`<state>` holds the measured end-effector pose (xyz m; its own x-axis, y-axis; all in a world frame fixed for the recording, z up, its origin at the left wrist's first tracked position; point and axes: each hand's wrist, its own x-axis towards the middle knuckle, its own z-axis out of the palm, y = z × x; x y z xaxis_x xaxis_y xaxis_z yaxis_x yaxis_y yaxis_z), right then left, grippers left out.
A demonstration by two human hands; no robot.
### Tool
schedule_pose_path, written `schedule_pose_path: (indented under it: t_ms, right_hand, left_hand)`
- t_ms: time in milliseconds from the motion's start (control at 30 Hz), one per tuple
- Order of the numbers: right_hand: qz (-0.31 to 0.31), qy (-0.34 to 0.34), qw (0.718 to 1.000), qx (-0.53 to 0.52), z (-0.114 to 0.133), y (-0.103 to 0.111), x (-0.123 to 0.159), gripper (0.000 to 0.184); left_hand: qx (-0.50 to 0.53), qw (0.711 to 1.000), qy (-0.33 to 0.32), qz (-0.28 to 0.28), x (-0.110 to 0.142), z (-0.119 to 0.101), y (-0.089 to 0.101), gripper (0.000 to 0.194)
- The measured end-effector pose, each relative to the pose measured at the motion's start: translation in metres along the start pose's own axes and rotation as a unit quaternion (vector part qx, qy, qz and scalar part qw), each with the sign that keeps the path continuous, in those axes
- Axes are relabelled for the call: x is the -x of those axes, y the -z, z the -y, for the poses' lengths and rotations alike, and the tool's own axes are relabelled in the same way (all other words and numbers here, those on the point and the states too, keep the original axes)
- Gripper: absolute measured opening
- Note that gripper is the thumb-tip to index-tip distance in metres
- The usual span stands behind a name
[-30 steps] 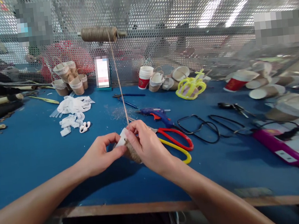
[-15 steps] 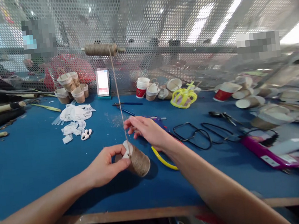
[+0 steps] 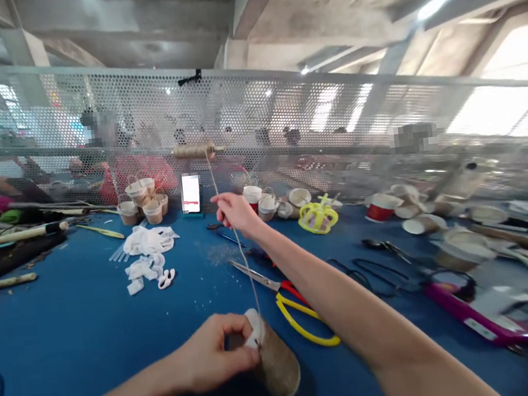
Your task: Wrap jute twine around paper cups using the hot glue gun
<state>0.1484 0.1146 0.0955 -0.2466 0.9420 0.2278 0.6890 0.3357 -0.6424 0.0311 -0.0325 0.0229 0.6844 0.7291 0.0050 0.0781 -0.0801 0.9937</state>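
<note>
My left hand grips a paper cup wrapped in brown twine, low and near me over the blue table. A strand of twine runs from the cup up to my right hand, which pinches it with the arm stretched forward. From there the twine rises to a spool on a rod at the mesh screen.
Red-and-yellow scissors lie just right of the cup. White lace scraps, small wrapped cups, a phone, a yellow crown, black cables and more cups spread over the table. A person sits behind the mesh screen.
My right hand has left the cup and reached up and forward along the twine toward the spool. The camera has tilted upward. My left hand keeps hold of the cup.
</note>
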Motion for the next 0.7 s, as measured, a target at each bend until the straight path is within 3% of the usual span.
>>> schedule_pose_path:
  t_ms: [100,267,367,433,467,533,633,700]
  right_hand:
    - [0.053,0.032,0.992,0.107,-0.011,-0.010,0.037,0.031]
    - [0.207,0.086,0.953,0.204,-0.013,-0.027,0.116,0.025]
    - [0.370,0.128,0.897,0.206,-0.006,-0.026,0.150,0.018]
    - [0.436,0.133,0.865,0.208,-0.003,-0.023,0.159,0.012]
    - [0.443,0.137,0.863,0.200,-0.001,-0.022,0.160,0.012]
    - [0.412,0.146,0.885,0.163,0.000,-0.022,0.153,0.019]
    - [0.296,0.132,0.940,0.108,-0.003,-0.027,0.129,0.033]
    - [0.203,0.130,0.963,0.123,-0.007,-0.030,0.111,0.033]
  left_hand:
    - [0.028,0.998,0.019,0.047,0.004,-0.003,0.002,0.012]
    - [0.157,0.972,0.083,0.153,0.011,-0.008,0.006,0.021]
    - [0.162,0.957,0.110,0.213,0.015,-0.006,0.007,0.033]
    - [0.164,0.951,0.103,0.242,0.017,-0.005,0.007,0.040]
    - [0.165,0.948,0.098,0.253,0.018,-0.005,0.007,0.042]
    - [0.167,0.949,0.088,0.252,0.019,-0.006,0.009,0.041]
    - [0.166,0.954,0.100,0.229,0.017,-0.008,0.014,0.035]
    - [0.164,0.963,0.103,0.187,0.014,-0.008,0.018,0.030]
